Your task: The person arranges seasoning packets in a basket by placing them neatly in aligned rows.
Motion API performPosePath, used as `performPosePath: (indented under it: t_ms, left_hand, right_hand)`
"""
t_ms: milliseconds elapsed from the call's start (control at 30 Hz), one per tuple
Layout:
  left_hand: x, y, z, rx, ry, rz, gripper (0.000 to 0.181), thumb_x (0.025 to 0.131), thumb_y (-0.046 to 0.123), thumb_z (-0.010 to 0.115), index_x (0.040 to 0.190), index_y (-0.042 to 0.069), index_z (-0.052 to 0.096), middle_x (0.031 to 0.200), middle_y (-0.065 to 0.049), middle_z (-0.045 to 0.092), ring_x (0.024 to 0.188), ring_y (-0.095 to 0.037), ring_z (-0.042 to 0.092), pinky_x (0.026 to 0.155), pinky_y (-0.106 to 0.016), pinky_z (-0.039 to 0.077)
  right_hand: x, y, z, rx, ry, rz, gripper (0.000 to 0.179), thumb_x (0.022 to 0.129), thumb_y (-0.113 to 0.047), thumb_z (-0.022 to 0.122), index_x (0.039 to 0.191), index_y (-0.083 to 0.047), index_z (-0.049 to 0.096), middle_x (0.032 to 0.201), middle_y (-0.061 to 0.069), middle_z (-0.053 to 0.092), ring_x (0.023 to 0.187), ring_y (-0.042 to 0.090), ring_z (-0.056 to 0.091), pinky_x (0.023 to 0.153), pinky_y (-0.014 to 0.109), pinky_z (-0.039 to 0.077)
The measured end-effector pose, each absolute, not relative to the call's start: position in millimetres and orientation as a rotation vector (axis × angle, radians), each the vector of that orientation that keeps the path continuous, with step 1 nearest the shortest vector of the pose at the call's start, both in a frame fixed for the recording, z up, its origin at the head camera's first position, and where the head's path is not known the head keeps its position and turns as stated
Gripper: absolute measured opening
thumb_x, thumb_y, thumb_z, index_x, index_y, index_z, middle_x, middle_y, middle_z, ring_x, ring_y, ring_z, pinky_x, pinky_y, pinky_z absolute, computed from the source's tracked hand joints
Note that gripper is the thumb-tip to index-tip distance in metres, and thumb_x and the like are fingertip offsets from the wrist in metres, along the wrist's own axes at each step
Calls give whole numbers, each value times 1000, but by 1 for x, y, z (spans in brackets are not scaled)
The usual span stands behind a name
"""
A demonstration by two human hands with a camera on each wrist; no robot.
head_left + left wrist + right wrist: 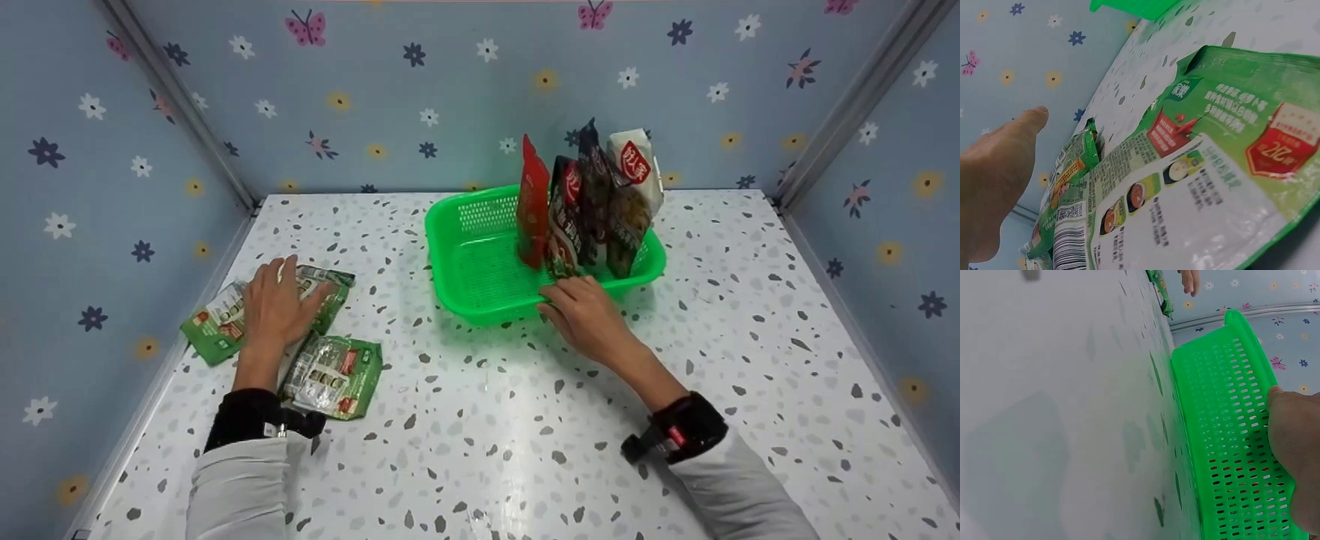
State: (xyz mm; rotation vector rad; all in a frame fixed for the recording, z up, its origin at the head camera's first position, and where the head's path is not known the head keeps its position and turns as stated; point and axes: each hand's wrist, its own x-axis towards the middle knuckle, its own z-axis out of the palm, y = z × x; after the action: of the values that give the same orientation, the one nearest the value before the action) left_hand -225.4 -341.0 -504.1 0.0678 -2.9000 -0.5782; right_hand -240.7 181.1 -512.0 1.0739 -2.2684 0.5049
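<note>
My left hand [277,304] lies over green printed food packets on the left, its fingers extended. In the left wrist view the hand [1002,169] is raised beside a large green packet [1230,118] with a barcode and small food pictures. Nearer to me, another green packet [334,375] lies flat by the left wrist. My right hand [585,315] grips the front rim of a green plastic basket [480,304], fingers over the edge and thumb outside. In the basket, towards its right, stand a red packet [532,210], dark packets [565,217] and a white-and-brown packet [634,202].
Everything rests on a white speckled table [480,450]. A blue flowered wall [450,90] rises behind the basket, and side walls close off the left and right. The left part of the basket's perforated floor [487,270] shows bare.
</note>
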Motion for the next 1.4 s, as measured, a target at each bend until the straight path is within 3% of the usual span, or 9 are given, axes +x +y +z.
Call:
performPosePath:
  t_ms: [167, 367, 533, 667, 800, 900, 1000, 1167, 1400]
  left_hand:
    - [-231, -356, -509, 166, -2994, -554, 100, 114, 66, 51, 173, -10, 25, 175, -45, 27, 162, -67, 26, 134, -81, 18]
    - [-234, -365, -514, 257, -3104, -506, 111, 111, 78, 41, 173, -12, 23, 170, -50, 30, 153, -74, 33, 124, -86, 30]
    - [-234, -365, -512, 280, -3150, -496, 113, 111, 80, 40, 174, -12, 20, 168, -51, 32, 154, -74, 31, 124, -87, 28]
    - [-236, -364, -510, 278, -3172, -499, 113, 110, 78, 43, 173, -13, 19, 165, -52, 36, 152, -76, 33, 124, -87, 30]
    - [-235, -361, -507, 305, -3161, -543, 114, 108, 75, 54, 173, -14, 21, 163, -53, 38, 150, -75, 36, 124, -86, 29]
    - [-235, -358, -503, 337, -3108, -624, 111, 106, 68, 66, 169, -17, 29, 156, -52, 47, 141, -72, 49, 120, -80, 41]
    - [-234, -356, -499, 398, -3040, -783, 105, 105, 57, 73, 166, -18, 34, 157, -50, 49, 140, -68, 54, 117, -75, 49]
    - [-232, -353, -494, 550, -2912, -1126, 93, 107, 43, 75, 170, -13, 34, 175, -41, 36, 160, -61, 39, 130, -70, 41]
    - [-231, -349, -492, 653, -2746, -1399, 87, 108, 40, 76, 172, -4, 37, 178, -34, 37, 164, -53, 42, 130, -64, 44]
  right_hand:
    - [-240, 181, -513, 1071, -2278, 506, 21, 108, -22, 78, 120, -6, 81, 106, 10, 79, 97, 30, 74, 83, 44, 54]
    - [-241, 179, -514, 1082, -2251, 515, 21, 105, -20, 82, 120, -5, 81, 106, 10, 79, 96, 30, 74, 83, 44, 55]
    - [-241, 179, -513, 1079, -2249, 515, 21, 104, -19, 83, 120, -5, 81, 106, 10, 79, 97, 30, 74, 83, 44, 55]
    - [-240, 180, -514, 1079, -2239, 515, 20, 105, -18, 82, 120, -5, 80, 106, 10, 78, 96, 30, 73, 83, 43, 54]
    - [-241, 180, -516, 1089, -2212, 519, 21, 105, -19, 81, 120, -5, 80, 104, 11, 78, 93, 31, 72, 81, 43, 53]
    - [-242, 180, -516, 1088, -2209, 522, 21, 104, -18, 82, 120, -5, 80, 104, 11, 78, 93, 31, 72, 81, 43, 52]
    - [-242, 180, -516, 1084, -2215, 524, 21, 104, -18, 83, 120, -5, 80, 104, 11, 78, 94, 31, 73, 81, 43, 53]
    - [-241, 180, -514, 1084, -2236, 522, 20, 107, -20, 80, 122, -6, 79, 106, 10, 79, 96, 30, 74, 83, 43, 53]
    - [-241, 181, -512, 1079, -2249, 513, 20, 108, -21, 78, 123, -8, 79, 107, 9, 79, 97, 29, 73, 84, 43, 54]
